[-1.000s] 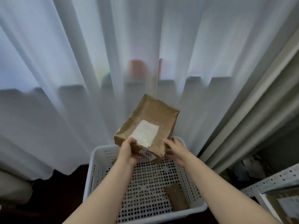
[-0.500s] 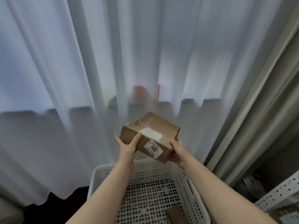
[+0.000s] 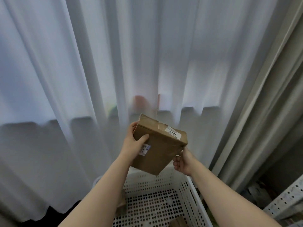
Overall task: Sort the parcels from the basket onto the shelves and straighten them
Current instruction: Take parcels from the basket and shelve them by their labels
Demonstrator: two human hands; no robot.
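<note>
Roughly at the centre of the head view, a brown cardboard parcel is held in the air, tilted so one corner points down toward the basket. The left hand grasps its left end: the thumb lies across the near face, while the fingers wrap round the far edge. The right hand grips the lower right edge, fingers curled beneath the box and thumb reaching up toward the corner. A white label printed "300" sits on the upper face, next to a strip of tape. A second small label on the near face is partly covered by the left palm.

Below the parcel, at bottom centre, stands a white perforated basket, well apart from the box. Another brown parcel lies on the basket floor at the bottom edge of the frame, cut off by it.

A sheer white curtain fills the upper and left parts of the frame, with blurred reddish and green shapes showing through it just above the box. A heavier grey curtain hangs on the right. At lower right, the corner of a perforated metal shelf enters the frame.
</note>
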